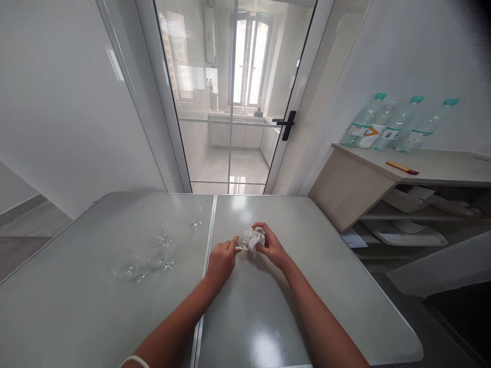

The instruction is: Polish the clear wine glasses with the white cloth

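My right hand (271, 246) is curled round a crumpled white cloth (253, 239) above the right half of the table. Close against the cloth, my left hand (224, 258) pinches a small clear glass (240, 245). Most of that glass is hidden by the fingers and the cloth, so its full shape does not show. To the left of my hands, another clear stemmed glass (196, 224) stands near the table's seam. Farther left is a loose group of several clear glasses (136, 272), their outlines faint against the pale tabletop.
A pale glossy table (245, 306) with a metal seam (209, 245) spans the view. Beyond it stands a glass door (215, 153) with a black handle (286, 125). At the right, a shelf unit (356, 179) bears several plastic bottles (395, 128) and a yellow-red packet (402, 167).
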`<act>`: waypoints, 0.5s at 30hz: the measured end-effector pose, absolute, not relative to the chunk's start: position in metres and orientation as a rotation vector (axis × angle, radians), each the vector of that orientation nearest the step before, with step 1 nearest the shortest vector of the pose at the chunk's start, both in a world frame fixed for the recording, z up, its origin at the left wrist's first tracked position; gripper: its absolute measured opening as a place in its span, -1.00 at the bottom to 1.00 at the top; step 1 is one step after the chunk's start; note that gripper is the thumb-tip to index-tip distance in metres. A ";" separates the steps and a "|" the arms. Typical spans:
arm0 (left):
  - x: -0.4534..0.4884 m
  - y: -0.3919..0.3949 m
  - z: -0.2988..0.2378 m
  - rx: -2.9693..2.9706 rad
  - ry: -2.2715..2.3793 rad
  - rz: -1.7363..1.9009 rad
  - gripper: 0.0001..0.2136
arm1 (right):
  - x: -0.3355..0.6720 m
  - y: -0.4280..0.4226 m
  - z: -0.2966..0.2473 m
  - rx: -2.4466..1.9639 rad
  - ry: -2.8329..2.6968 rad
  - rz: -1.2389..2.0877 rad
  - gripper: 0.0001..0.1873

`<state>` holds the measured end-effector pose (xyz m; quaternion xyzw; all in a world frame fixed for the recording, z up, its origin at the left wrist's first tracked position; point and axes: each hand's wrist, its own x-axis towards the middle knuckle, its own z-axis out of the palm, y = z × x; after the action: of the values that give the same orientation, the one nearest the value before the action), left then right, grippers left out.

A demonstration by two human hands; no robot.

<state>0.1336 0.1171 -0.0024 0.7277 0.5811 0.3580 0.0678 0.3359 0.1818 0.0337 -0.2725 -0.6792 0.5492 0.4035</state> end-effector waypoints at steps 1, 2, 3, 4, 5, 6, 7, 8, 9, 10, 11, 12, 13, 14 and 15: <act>0.134 0.116 -0.003 2.104 1.665 1.062 -0.69 | 0.340 0.181 0.040 -0.678 -1.826 1.347 -0.40; 0.134 0.115 -0.004 2.031 1.579 1.047 -0.70 | 0.344 0.180 0.047 -0.666 -1.936 1.304 -0.36; 0.133 0.114 -0.004 1.981 1.496 1.032 -0.74 | 0.348 0.178 0.054 -0.655 -2.045 1.287 -0.28; 0.133 0.112 -0.004 1.954 1.428 1.015 -0.78 | 0.352 0.177 0.060 -0.641 -2.150 1.291 -0.20; 0.132 0.110 -0.003 1.947 1.373 0.990 -0.78 | 0.356 0.175 0.065 -0.622 -2.231 1.311 -0.16; 0.131 0.109 -0.002 1.946 1.313 0.953 -0.73 | 0.360 0.174 0.068 -0.598 -2.283 1.359 -0.16; 0.130 0.107 -0.001 1.936 1.234 0.908 -0.67 | 0.363 0.174 0.069 -0.572 -2.302 1.430 -0.16; 0.129 0.107 0.000 1.923 1.159 0.866 -0.63 | 0.367 0.173 0.068 -0.551 -2.284 1.513 -0.18; 0.129 0.107 0.001 1.916 1.114 0.842 -0.62 | 0.369 0.173 0.065 -0.547 -2.226 1.591 -0.20; 0.128 0.107 0.001 1.929 1.115 0.841 -0.64 | 0.370 0.173 0.061 -0.561 -2.129 1.652 -0.20; 0.127 0.108 0.000 1.973 1.165 0.860 -0.68 | 0.370 0.173 0.056 -0.588 -1.999 1.690 -0.22; 0.127 0.109 -0.001 2.050 1.260 0.892 -0.72 | 0.368 0.173 0.050 -0.623 -1.856 1.705 -0.26; 0.126 0.110 -0.002 2.156 1.379 0.925 -0.72 | 0.365 0.172 0.045 -0.662 -1.725 1.701 -0.30; 0.126 0.111 -0.004 2.274 1.488 0.944 -0.71 | 0.362 0.172 0.041 -0.696 -1.630 1.686 -0.33; 0.125 0.111 -0.006 2.392 1.558 0.941 -0.69 | 0.358 0.170 0.037 -0.725 -1.581 1.668 -0.36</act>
<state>0.1252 0.1115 -0.0061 0.7939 0.5173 0.3122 0.0681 0.3581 0.1704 0.0373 -0.2810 -0.6128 0.6462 0.3577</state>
